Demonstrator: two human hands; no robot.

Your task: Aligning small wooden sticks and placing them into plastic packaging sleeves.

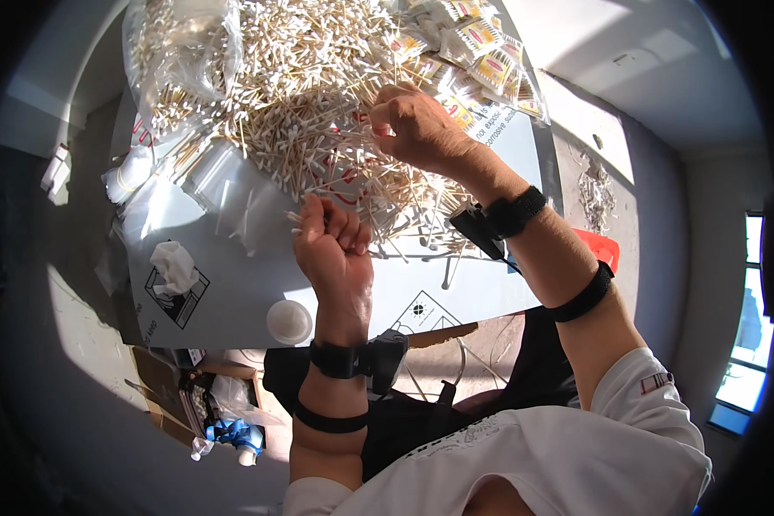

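A large heap of cotton swabs with pale wooden sticks spreads over the light table. At the near edge of that heap my left hand is closed, palm up, with a few swab tips showing beside its thumb. Farther off and to the right, my right hand hovers over or rests on the swabs, fingers curled; anything inside them is hidden. Flat clear plastic bags lie to the left of my left hand. Filled, sealed packets with yellow and red print are piled beyond my right hand.
A white round container stands by my left wrist, near the table's front edge. Crumpled white tissue lies farther left. A big clear bag of swabs sits at the back left. An open cardboard box is on the floor.
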